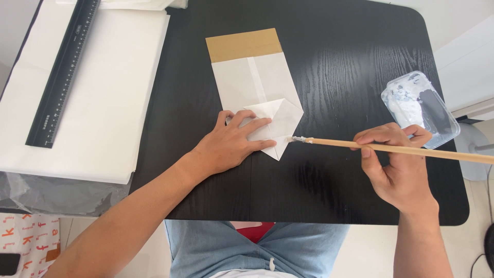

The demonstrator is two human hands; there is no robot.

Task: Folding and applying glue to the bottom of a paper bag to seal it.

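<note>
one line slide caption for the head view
Left hand pins a folded white paper bag on a black table; right hand holds a wooden glue brush.

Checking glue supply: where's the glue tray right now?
Head view, far right: the clear plastic glue tray sits at the black table's right edge, just beyond the right hand holding the brush.

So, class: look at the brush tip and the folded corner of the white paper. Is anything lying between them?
Nothing visible does. The brush in the right hand has its tip just at the folded paper, with only bare black table around it. The left hand presses the folds from the other side, clear of the tip.
</note>
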